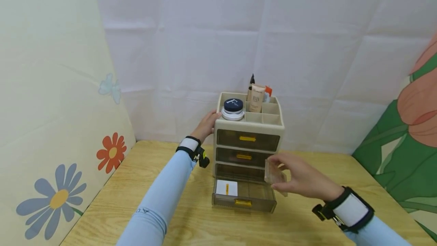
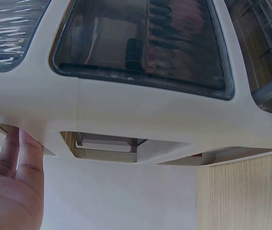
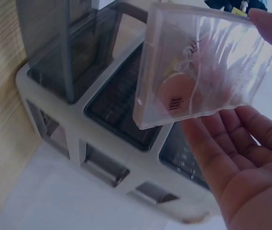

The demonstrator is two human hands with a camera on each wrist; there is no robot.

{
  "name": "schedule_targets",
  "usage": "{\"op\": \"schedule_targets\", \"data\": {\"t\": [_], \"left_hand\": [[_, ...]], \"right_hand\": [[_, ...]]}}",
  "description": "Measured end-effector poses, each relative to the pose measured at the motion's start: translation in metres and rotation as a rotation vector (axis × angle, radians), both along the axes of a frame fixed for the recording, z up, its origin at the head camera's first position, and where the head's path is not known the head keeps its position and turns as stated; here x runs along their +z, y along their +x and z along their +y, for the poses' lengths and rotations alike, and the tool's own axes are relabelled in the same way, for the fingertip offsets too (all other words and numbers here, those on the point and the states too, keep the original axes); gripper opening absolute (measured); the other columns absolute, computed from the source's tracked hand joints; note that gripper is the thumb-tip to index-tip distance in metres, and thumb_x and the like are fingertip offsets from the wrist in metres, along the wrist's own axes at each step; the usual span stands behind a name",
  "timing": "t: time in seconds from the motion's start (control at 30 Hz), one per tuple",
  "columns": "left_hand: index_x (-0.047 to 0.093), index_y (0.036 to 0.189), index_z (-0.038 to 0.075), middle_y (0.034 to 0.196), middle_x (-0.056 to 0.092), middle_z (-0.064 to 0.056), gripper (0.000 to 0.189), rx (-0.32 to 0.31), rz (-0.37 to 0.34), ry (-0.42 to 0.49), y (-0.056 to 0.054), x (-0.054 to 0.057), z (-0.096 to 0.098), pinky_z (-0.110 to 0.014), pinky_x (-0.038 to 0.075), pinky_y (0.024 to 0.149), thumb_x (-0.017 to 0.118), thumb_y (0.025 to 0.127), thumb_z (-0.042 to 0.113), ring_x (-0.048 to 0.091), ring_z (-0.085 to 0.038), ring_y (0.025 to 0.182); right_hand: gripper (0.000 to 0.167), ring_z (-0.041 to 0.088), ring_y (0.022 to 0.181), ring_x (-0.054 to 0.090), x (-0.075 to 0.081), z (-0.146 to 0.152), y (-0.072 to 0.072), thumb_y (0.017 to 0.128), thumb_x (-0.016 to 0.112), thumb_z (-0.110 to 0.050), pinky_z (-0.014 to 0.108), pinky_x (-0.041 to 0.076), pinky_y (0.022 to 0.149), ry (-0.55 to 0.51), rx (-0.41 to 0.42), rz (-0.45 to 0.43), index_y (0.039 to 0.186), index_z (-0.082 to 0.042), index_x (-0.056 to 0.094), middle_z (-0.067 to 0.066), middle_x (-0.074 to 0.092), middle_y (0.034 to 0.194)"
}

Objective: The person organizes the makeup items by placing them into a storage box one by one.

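Note:
A beige cosmetics organizer [image 1: 248, 125] with smoky drawers stands on the wooden table. My left hand [image 1: 206, 124] rests against its left side near the top; in the left wrist view straight fingers [image 2: 29, 158] reach up at a side opening. The bottom drawer [image 1: 222, 199] is pulled out, with a white box [image 1: 222, 187] in its left part. Above the drawer's right end, my right hand [image 1: 298, 175] pinches a flat clear plastic case [image 3: 208, 62] between thumb and fingers. Inside the case shows a round peach-coloured piece [image 3: 176, 93] marked "xixi".
On the organizer's top stand a dark-lidded round compact [image 1: 233, 104], a BB cream tube [image 1: 257, 98], a black-tipped pen [image 1: 252, 79] and an orange-capped item [image 1: 268, 90]. The upper drawers [image 1: 247, 139] are closed. White cloth [image 1: 191, 48] hangs behind; floral panels [image 1: 68, 124] flank the table.

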State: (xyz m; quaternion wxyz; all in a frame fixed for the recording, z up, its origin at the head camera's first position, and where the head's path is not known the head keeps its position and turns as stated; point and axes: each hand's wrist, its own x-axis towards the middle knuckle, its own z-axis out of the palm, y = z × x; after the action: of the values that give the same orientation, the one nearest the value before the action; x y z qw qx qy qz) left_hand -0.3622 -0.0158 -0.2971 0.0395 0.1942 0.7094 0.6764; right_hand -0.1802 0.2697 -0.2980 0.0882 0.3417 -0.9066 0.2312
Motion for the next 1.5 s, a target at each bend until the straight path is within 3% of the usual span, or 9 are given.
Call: {"op": "schedule_targets", "data": {"t": [0.23,0.63,0.87,1.37,1.5], "left_hand": [[0.040,0.146,0.011,0.131,0.053,-0.014,0.052,-0.005,-0.007,0.016,0.001,-0.004,-0.001,-0.036,0.047,0.085,0.042,0.101,0.037,0.054,-0.024,0.106],[0.040,0.146,0.010,0.131,0.053,-0.015,0.052,-0.008,0.002,0.016,0.002,-0.003,0.000,-0.037,0.047,0.086,0.042,0.102,0.035,0.054,-0.024,0.107],[0.039,0.147,0.012,0.134,0.051,-0.014,0.053,-0.016,0.007,0.012,0.002,-0.003,-0.001,-0.039,0.046,0.089,0.041,0.101,0.038,0.053,-0.025,0.110],[0.039,0.147,0.013,0.135,0.050,-0.013,0.052,-0.017,0.012,0.005,0.001,-0.001,-0.002,-0.041,0.046,0.091,0.041,0.101,0.038,0.053,-0.025,0.110],[0.039,0.147,0.013,0.135,0.050,-0.013,0.052,-0.013,0.011,0.008,0.001,-0.001,-0.001,-0.042,0.046,0.092,0.041,0.101,0.038,0.053,-0.027,0.110]], "right_hand": [[0.061,0.022,0.100,0.058,-0.013,-0.018,-0.017,0.075,0.084,-0.020,0.037,0.052,0.085,-0.010,0.068,0.041,0.123,0.002,0.055,0.005,0.058,0.113],[0.062,0.020,0.099,0.057,-0.030,-0.029,-0.037,0.075,0.084,-0.026,0.039,0.052,0.084,0.046,0.017,-0.102,0.124,0.000,0.055,0.003,0.058,0.111],[0.061,0.015,0.091,0.055,-0.047,-0.030,-0.050,0.072,0.086,-0.025,0.033,0.051,0.078,0.081,0.010,-0.135,0.120,0.000,0.057,-0.003,0.056,0.101],[0.047,0.009,0.082,0.055,-0.070,-0.037,-0.066,0.075,0.082,-0.020,0.029,0.051,0.071,0.164,0.047,-0.212,0.111,0.000,0.060,-0.006,0.055,0.091],[0.038,0.005,0.077,0.054,-0.076,-0.040,-0.069,0.076,0.080,-0.021,0.029,0.050,0.069,0.208,0.045,-0.180,0.105,-0.005,0.062,-0.009,0.055,0.088]]}}
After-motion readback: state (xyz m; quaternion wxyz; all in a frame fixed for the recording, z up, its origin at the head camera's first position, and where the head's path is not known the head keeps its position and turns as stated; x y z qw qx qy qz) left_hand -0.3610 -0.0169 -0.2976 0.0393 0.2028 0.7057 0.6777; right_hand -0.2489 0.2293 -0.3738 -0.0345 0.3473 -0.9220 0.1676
